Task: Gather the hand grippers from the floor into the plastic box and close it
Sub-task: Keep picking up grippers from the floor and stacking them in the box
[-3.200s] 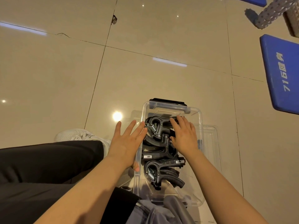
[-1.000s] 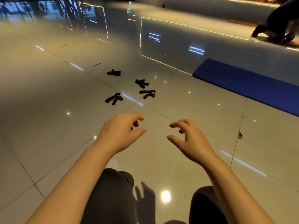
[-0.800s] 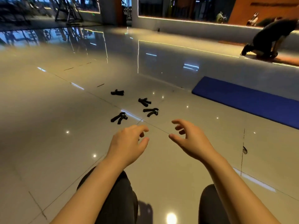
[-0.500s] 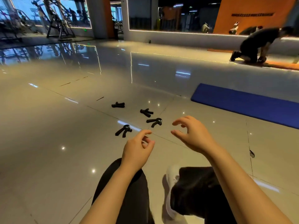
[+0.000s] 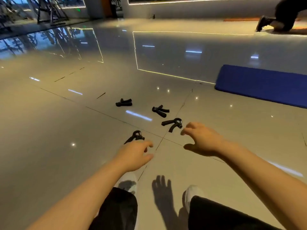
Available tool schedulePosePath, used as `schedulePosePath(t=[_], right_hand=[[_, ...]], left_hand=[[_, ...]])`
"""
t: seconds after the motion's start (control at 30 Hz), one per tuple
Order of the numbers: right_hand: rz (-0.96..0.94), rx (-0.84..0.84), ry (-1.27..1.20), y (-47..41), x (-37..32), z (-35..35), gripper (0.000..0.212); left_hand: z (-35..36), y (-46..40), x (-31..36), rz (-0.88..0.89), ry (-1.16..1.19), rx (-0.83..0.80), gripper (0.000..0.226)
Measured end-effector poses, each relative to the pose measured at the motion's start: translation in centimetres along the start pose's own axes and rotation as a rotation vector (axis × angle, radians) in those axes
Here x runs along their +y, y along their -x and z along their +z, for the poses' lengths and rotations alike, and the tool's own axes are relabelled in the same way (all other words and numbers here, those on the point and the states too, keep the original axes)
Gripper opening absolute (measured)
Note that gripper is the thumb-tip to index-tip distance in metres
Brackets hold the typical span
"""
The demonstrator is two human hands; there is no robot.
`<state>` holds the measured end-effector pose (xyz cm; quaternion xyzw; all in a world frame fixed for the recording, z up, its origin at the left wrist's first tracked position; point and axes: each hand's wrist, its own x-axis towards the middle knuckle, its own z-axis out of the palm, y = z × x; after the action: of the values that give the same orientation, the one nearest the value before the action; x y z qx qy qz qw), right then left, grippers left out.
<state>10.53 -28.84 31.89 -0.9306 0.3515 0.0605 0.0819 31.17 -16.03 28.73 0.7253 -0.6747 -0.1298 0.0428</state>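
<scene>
Several black hand grippers lie on the glossy tiled floor ahead of me. The nearest hand gripper (image 5: 135,136) lies just beyond my left hand (image 5: 133,155), whose fingers partly hide its handles. Another hand gripper (image 5: 172,124) lies just left of the fingertips of my right hand (image 5: 201,140). Farther off are a third hand gripper (image 5: 160,110) and a fourth hand gripper (image 5: 124,102). Both hands hover palm down, fingers curled and apart, holding nothing. The plastic box is out of view.
A blue mat (image 5: 260,84) lies on the floor at the right. A person (image 5: 280,15) crouches at the far right. Gym equipment (image 5: 49,12) stands at the far left. My white shoes (image 5: 127,181) and dark trousers fill the bottom edge.
I have turned away from the box toward the grippers and moved closer. Both hands have reached forward and now hover next to the two nearest grippers.
</scene>
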Motion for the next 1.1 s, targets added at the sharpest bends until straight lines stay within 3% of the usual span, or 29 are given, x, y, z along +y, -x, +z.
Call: schedulePosePath(t=[0.13, 0.47, 0.63, 0.77, 0.93, 1.0, 1.1], right_hand=[[-0.008, -0.222, 0.249, -6.9, 2.6, 4.8, 0.057], [0.009, -0.445, 0.216, -18.5, 8.4, 19.2, 0.064], [0.115, -0.423, 0.193, -21.9, 10.9, 24.4, 0.071], [0.212, -0.438, 0.093, -25.2, 11.6, 26.1, 0.075], [0.297, -0.201, -0.01, -32.1, 11.1, 26.7, 0.067], [0.294, -0.093, -0.069, -35.0, 11.3, 27.0, 0.062], [0.173, -0.199, -0.047, -37.4, 12.7, 28.2, 0.061]], left_hand=[[6.1, -4.2, -6.3, 0.022, -0.33, -0.226, 0.042], [19.9, -14.7, -15.8, -0.399, 0.042, -0.074, 0.063], [24.2, -18.4, -21.4, -0.443, -0.005, 0.076, 0.07], [25.8, -18.7, -25.7, -0.564, 0.085, 0.011, 0.077], [25.8, -19.8, -26.7, -0.622, 0.185, 0.065, 0.083], [25.7, -21.5, -26.1, -0.607, 0.187, 0.104, 0.094], [25.9, -23.2, -25.3, -0.618, 0.162, -0.022, 0.11]])
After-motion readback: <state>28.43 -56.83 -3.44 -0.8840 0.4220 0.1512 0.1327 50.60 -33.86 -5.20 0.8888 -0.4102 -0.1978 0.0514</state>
